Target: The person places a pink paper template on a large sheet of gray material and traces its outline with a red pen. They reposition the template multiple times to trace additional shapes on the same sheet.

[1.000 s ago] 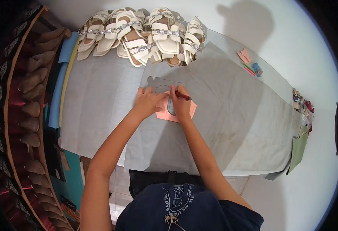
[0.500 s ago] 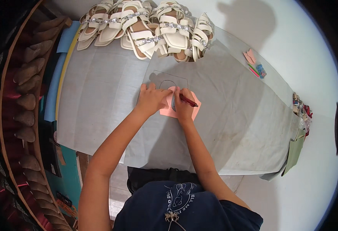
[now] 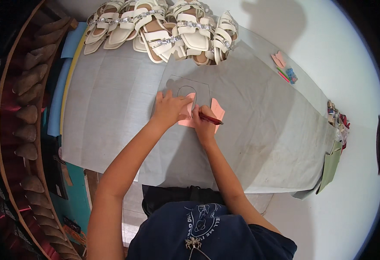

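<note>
A pink paper-like pattern piece [image 3: 217, 110] lies on a grey sheet [image 3: 250, 143] in front of me. My left hand [image 3: 169, 110] rests on its left part, fingers spread and thumb side towards the middle, pressing it down. In my right hand [image 3: 204, 125] is a dark red pen [image 3: 210, 119], its tip hidden behind the fingers, over the middle of the pink piece. Thin dark lines on the sheet form an angular outline with a curved one [image 3: 185, 86] inside it, just beyond my hands. Part of the pink piece is covered by both hands.
Several cream sandals [image 3: 194, 30] with jewelled straps are heaped at the table's far edge. Right of them lie small pink pieces [image 3: 278, 59], thin green and pink sticks [image 3: 283, 74] and a blue bit [image 3: 291, 75]. Brown shoe forms [image 3: 27, 115] line a rack at left.
My right hand with the pen has come slightly nearer to me along the pink piece. More of the curved line now shows between the hands. My left hand stays nearly in place.
</note>
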### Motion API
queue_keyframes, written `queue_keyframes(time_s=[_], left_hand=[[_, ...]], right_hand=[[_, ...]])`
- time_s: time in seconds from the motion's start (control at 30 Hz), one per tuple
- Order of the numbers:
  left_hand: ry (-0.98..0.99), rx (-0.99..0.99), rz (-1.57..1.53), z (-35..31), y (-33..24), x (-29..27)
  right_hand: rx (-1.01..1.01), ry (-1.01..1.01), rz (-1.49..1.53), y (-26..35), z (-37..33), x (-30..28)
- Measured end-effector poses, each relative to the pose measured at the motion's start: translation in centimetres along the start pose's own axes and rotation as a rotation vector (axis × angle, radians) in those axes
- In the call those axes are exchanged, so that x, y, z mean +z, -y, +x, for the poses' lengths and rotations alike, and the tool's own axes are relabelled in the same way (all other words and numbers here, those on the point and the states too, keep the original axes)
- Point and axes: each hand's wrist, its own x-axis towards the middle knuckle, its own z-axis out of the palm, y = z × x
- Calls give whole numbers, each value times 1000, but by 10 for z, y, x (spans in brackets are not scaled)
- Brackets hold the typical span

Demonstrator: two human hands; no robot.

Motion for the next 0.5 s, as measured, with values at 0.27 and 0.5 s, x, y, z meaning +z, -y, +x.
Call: queue_keyframes(time_s=[0.27, 0.5], left_hand=[[-23, -15, -15, -2, -2, 0], [69, -45, -31, 1, -6, -3]], right_hand=[[49, 111, 76, 0, -1, -13], [129, 286, 98, -13, 8, -25]])
